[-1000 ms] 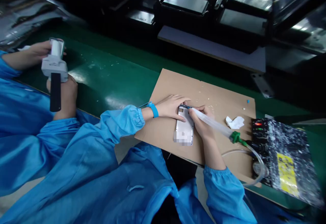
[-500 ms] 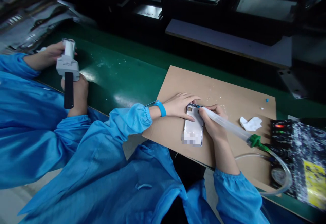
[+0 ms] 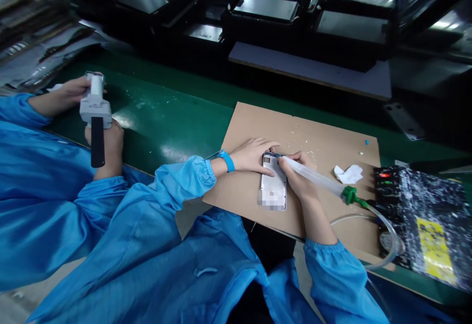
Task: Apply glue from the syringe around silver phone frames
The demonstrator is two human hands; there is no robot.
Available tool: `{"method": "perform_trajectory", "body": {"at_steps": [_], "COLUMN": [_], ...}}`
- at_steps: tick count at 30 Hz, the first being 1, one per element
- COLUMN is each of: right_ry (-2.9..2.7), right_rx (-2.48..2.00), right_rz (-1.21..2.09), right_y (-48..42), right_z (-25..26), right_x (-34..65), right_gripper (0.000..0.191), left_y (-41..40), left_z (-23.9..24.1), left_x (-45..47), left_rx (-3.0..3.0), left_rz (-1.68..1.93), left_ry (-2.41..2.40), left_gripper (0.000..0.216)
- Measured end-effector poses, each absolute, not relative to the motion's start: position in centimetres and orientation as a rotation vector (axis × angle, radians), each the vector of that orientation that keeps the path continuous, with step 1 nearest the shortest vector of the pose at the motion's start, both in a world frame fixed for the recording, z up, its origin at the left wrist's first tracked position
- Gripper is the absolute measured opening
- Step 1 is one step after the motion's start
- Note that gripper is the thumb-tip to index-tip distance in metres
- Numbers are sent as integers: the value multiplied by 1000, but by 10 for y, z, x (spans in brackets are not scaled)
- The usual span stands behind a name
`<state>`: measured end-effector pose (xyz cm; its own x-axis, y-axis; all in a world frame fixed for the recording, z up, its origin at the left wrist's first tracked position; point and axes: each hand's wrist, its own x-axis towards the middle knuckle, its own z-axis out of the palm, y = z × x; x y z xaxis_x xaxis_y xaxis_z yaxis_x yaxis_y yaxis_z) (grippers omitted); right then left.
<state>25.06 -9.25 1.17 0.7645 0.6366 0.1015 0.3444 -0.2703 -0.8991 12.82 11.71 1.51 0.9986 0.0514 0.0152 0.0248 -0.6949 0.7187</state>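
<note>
A silver phone back cover (image 3: 273, 182) lies on a brown cardboard sheet (image 3: 254, 126). My left hand (image 3: 251, 156) rests on the cover's upper left edge, fingers stretched flat, pressing it down. My right hand (image 3: 298, 180) grips a clear glue syringe (image 3: 317, 176) like a pen, with the tip at the cover's top edge. A green fitting (image 3: 349, 196) joins the syringe to a clear hose (image 3: 387, 230).
A co-worker in blue sleeves at the left holds a white and black tool (image 3: 95, 112) over the green belt (image 3: 165, 112). A dispenser box (image 3: 420, 216) with lit lamps stands at the right, a crumpled tissue (image 3: 348, 173) beside it. Dark trays (image 3: 269, 4) line the back.
The view has shifted slightly. My hands stay on the cover and syringe, the tip staying near the cover's top edge. The co-worker still holds the tool.
</note>
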Motion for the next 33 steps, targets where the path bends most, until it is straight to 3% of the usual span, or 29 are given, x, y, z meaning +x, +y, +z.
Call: {"method": "perform_trajectory", "body": {"at_steps": [33], "right_ry": [-782], "right_rx": [-1844], "right_rz": [339], "right_y": [-97], "right_z": [-1], "right_x": [255], "right_gripper": [35], "left_y": [117], "left_z": [13], "left_x": [127], "left_rx": [2322], "left_rz": [76], "left_ry": [43], "left_gripper": [99]}}
